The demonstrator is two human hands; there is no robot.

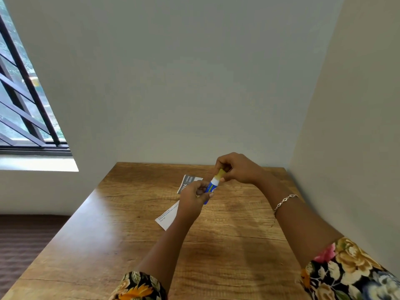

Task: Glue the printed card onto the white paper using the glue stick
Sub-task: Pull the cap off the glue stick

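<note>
- From the head view, we see the left hand (193, 197) curled round the blue body of one glue stick (211, 186), which is held above the table (216, 245). The right hand (237, 169) pinches the stick's yellowish top end.
- We count one printed card (187, 182) lying just beyond the left hand, and one white paper (167, 216) nearer, partly hidden by that wrist.

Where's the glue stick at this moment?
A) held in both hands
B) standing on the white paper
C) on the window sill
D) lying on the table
A: the left hand grips the blue glue stick while the right hand pinches its yellowish top end.
</note>
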